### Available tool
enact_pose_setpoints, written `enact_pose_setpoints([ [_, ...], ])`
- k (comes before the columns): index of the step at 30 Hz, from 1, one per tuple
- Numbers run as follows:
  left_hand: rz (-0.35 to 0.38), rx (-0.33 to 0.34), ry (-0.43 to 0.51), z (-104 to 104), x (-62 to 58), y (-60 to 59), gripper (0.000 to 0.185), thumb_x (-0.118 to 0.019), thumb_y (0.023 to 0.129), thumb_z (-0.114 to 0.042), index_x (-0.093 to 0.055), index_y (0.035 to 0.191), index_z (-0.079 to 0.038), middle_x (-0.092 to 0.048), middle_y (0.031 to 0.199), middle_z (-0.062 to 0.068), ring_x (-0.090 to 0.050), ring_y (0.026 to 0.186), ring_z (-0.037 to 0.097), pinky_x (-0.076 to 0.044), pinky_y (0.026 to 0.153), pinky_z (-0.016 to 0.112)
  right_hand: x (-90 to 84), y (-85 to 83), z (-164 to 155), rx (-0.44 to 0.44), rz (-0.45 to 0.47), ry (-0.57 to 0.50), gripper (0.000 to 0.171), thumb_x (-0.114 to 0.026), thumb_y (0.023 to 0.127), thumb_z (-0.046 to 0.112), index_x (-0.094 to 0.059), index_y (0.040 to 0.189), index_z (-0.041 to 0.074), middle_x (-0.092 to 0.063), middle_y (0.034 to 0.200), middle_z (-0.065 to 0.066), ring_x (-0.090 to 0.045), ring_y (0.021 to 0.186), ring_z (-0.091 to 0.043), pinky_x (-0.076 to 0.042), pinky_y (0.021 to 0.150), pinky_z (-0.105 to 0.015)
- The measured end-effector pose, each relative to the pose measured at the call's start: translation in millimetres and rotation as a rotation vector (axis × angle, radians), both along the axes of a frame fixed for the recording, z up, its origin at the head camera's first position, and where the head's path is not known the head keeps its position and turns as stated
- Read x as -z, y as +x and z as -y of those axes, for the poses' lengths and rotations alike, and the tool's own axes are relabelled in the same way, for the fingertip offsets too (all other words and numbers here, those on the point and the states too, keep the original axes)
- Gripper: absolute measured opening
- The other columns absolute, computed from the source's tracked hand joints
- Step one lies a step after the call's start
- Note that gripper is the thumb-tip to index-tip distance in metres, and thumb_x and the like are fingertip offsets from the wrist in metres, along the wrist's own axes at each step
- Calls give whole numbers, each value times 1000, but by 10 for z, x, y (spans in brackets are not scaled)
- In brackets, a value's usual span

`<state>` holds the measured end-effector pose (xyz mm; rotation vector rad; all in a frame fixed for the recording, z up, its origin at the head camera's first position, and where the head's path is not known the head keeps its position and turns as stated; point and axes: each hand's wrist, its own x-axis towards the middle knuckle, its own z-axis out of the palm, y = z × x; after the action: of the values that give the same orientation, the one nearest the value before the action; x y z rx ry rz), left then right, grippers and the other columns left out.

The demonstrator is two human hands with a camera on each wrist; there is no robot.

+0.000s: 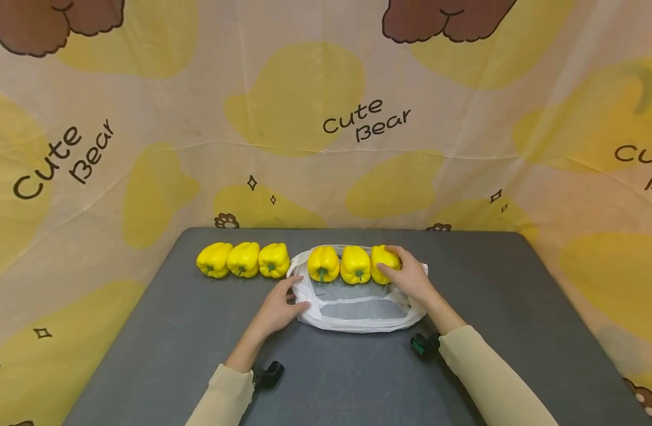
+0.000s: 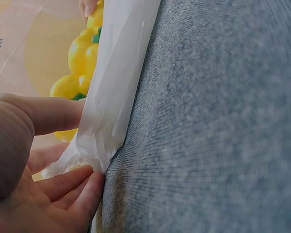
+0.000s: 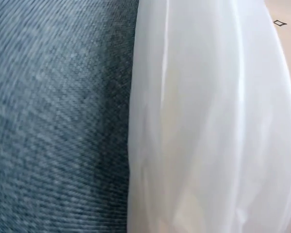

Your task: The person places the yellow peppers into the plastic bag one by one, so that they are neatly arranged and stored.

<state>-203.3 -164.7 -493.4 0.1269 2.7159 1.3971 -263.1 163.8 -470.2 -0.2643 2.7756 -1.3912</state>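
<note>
Head view: left hand (image 1: 277,303) at nine o'clock of a white plastic bag (image 1: 352,324), pinching its rim between thumb and fingers; right hand (image 1: 409,275) at two o'clock, well apart from the left, thumb and fingers curled about a yellow pepper (image 1: 379,255). Lined up with it just inside the far rim, toward eleven and twelve o'clock, two matching peppers (image 1: 355,262), green stems toward six o'clock. Outside the bag, toward ten o'clock, a row of three more peppers (image 1: 244,259) on the gray surface (image 1: 331,378). Beyond, at twelve o'clock, a printed backdrop (image 1: 294,89) with "Cute Bear" lettering. Visible whole in this view alone: the bag's mouth and the outer row. Left wrist view: close detail of gathered plastic between thumb and fingers, with peppers partly hidden behind the bag wall and fingertips of the other hand toward eleven o'clock. Right wrist view: mostly the bag's outer wall, with ribbed texture of the surface toward nine o'clock; right-hand grip impossible to tell from here, evident only in the head view.
</note>
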Motion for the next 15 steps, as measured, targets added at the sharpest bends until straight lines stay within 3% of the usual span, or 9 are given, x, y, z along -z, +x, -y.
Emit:
enact_pose_setpoints([
  [8, -3, 1, -6, -3, 6, -6, 63, -78, 90, -14, -52, 147, -9, -47, 149, 22, -60, 122, 41, -53, 98, 51, -33, 1, 6, -5, 3, 28, 65, -64, 99, 40, -44, 151, 7, -48, 149, -19, -49, 128, -38, -42, 107, -55],
  [15, 1, 3, -4, -4, 1, -14, 63, -78, 90, -14, -52, 147, -8, -47, 150, 22, -60, 122, 41, -53, 98, 51, -150, 49, -14, -18, -61, 42, 60, -66, 99, 34, -47, 148, 3, -51, 144, -20, -50, 129, -38, -43, 107, -56],
])
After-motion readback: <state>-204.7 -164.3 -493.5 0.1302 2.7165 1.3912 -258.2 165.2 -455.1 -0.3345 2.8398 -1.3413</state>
